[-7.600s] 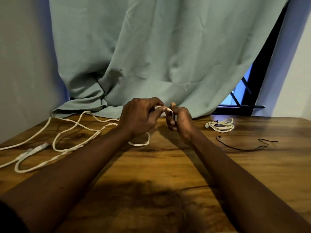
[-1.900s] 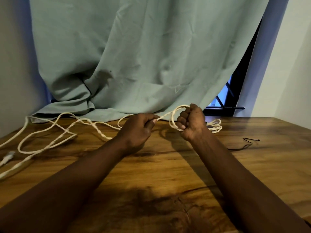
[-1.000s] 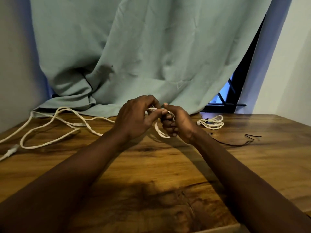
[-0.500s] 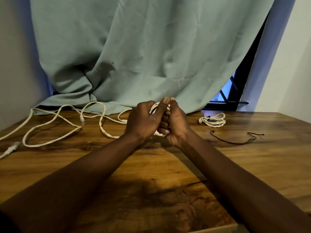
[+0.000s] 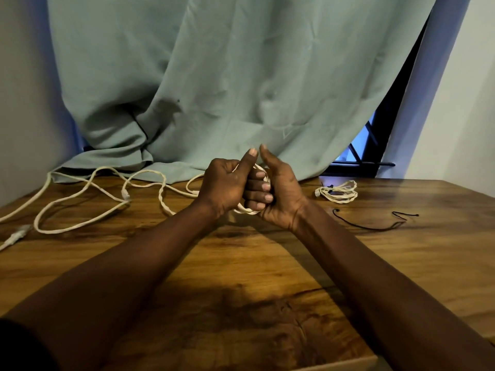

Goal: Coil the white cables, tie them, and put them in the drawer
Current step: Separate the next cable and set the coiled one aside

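Observation:
A long white cable (image 5: 80,199) sprawls in loose loops over the left of the wooden table (image 5: 267,263). Its near end is wound into a small coil (image 5: 245,209) held between both hands at the table's middle. My left hand (image 5: 223,187) and my right hand (image 5: 278,192) are pressed together around that coil, thumbs up and nearly touching; most of the coil is hidden by the fingers. A second white cable (image 5: 338,192), coiled into a small bundle, lies on the table to the right of my hands. No drawer can be made out with certainty.
A thin black tie (image 5: 372,226) lies on the table right of my right forearm. A pale green curtain (image 5: 227,89) hangs behind and rests on the table's back edge. A dark window (image 5: 361,151) shows at the back right. A light edge (image 5: 348,364) runs along the bottom.
The hands have come together around the coil with both thumbs raised. The loose cable on the left has been drawn in closer and its loops have shifted.

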